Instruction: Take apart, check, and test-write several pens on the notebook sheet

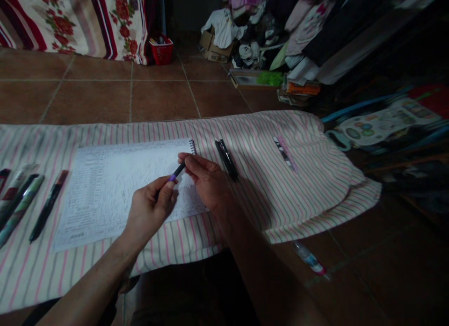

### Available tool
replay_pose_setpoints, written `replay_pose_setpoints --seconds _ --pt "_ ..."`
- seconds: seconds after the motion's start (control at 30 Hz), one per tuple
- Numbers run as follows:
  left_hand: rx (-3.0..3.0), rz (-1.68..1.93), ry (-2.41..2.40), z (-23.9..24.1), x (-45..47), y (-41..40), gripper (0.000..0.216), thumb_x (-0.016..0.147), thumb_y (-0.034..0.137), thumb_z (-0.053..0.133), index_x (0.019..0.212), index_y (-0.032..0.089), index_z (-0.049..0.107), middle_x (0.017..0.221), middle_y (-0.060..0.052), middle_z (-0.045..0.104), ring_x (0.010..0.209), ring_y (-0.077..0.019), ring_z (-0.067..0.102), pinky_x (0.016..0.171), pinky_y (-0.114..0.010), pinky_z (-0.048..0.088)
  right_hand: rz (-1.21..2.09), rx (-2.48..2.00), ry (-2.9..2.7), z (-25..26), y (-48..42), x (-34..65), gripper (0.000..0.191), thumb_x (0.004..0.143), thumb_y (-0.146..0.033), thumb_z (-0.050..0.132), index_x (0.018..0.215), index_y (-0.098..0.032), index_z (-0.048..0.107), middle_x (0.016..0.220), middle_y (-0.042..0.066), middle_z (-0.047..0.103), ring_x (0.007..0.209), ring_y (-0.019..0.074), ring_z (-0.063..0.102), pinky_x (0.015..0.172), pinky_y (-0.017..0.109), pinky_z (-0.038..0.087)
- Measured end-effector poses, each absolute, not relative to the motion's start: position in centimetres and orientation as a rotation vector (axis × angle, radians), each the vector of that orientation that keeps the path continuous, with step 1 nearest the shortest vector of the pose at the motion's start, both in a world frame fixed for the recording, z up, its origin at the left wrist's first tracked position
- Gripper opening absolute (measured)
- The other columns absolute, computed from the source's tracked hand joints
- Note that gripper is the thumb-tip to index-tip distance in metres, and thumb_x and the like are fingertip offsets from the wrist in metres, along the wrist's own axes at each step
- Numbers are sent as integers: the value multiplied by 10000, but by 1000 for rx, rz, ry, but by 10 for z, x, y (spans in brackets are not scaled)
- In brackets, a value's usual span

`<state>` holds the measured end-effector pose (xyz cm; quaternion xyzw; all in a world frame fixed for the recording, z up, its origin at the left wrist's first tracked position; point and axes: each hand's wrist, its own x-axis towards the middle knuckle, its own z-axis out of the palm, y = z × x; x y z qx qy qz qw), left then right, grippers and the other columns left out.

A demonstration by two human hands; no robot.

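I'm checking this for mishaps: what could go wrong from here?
The pen, held between the left hand and right hand, might slip and mark the spiral notebook underneath. The right hand is close to the black pens on the striped cloth, so it could knock them.

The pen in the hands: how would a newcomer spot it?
On the striped cloth lies a spiral pad. Over it, the left hand and right hand hold the dark pen. Its purple band sets it apart from other pens lying nearby.
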<state>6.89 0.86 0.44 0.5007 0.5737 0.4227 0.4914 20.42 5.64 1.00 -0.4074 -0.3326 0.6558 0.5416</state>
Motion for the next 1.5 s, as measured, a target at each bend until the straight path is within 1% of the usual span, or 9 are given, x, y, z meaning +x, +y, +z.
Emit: replay_pose_setpoints --seconds 0.07,0.4,0.63,0.83,0.97,1.1,1.17,1.27,1.5 --pt "1073 1017 1272 3 71 9 288 835 435 552 903 161 612 495 63 448 400 -55 372 383 -174 299 1576 -964 -796 9 57 204 168 707 -366 705 836 -268 751 902 7 706 893 154 572 878 334 392" --pt "998 939 1229 12 74 10 297 802 440 579 817 143 586 503 56 465 388 -56 390 359 -170 268 1586 -961 -843 10 57 206 146 712 -330 687 815 -244 747 866 4 698 848 138 558 845 311 396" --pt "1342 1010 1562 14 75 8 294 813 417 563 874 145 657 491 26 519 402 -100 432 409 -212 328 1584 -1028 -627 16 55 199 187 629 -357 750 770 -235 744 843 -1 694 815 121 571 804 276 420" --pt "1827 890 1755 16 71 8 329 868 361 475 993 131 675 714 -74 666 584 -168 578 568 -262 426 1535 -1096 -604 15 55 198 235 570 -366 783 737 -206 741 771 -6 673 693 94 525 746 269 417" --pt "1953 871 1753 11 69 8 360 874 356 459 1038 107 660 819 -117 685 686 -201 614 647 -296 446 1475 -1149 -659 12 55 198 236 587 -383 774 741 -206 746 726 -8 661 669 98 501 702 270 392" --pt "1696 881 1690 11 72 7 337 872 380 473 975 125 668 674 -59 635 540 -146 541 512 -252 397 1469 -1135 -704 12 55 200 169 632 -346 743 731 -210 747 710 -5 671 669 112 511 702 285 385" --pt "1450 920 1586 12 74 7 323 854 416 502 918 141 658 542 4 534 438 -107 442 427 -224 330 1459 -1125 -732 14 55 202 138 653 -327 723 725 -212 747 734 3 687 689 123 529 717 293 389" --pt "1094 973 1302 14 78 7 320 825 457 544 843 146 621 472 58 422 385 -73 352 380 -201 266 1452 -1087 -793 15 55 204 131 696 -327 691 749 -223 749 799 10 706 752 135 557 760 301 395" --pt "950 982 1176 18 78 10 281 810 421 592 808 142 620 468 60 430 380 -54 341 370 -190 228 1510 -1111 -832 14 55 208 168 700 -367 697 791 -236 750 850 12 715 815 146 573 812 315 397"
